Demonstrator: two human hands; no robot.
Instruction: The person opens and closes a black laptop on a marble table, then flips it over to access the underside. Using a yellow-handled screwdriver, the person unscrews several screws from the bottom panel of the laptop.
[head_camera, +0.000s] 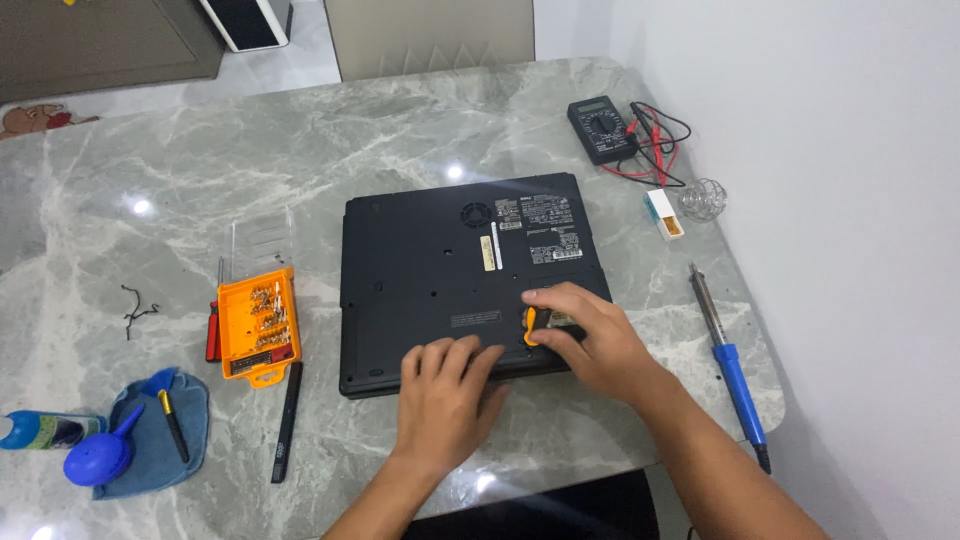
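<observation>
A black laptop (440, 270) lies upside down on the marble table (300, 150), its underside with labels and a fan vent facing up. My left hand (445, 400) rests flat on the laptop's near edge, fingers spread and holding nothing. To the right of it, my right hand (590, 335) grips a small orange-and-black tool (530, 325) and presses it against the laptop's underside near the front edge.
An orange bit case (257, 325) with its clear lid open lies left of the laptop, beside a black pen-like tool (287, 420). Front left are a blue blower (100, 455), cloth and bottle. A multimeter (603, 128) with leads and a blue soldering iron (730, 365) lie at the right.
</observation>
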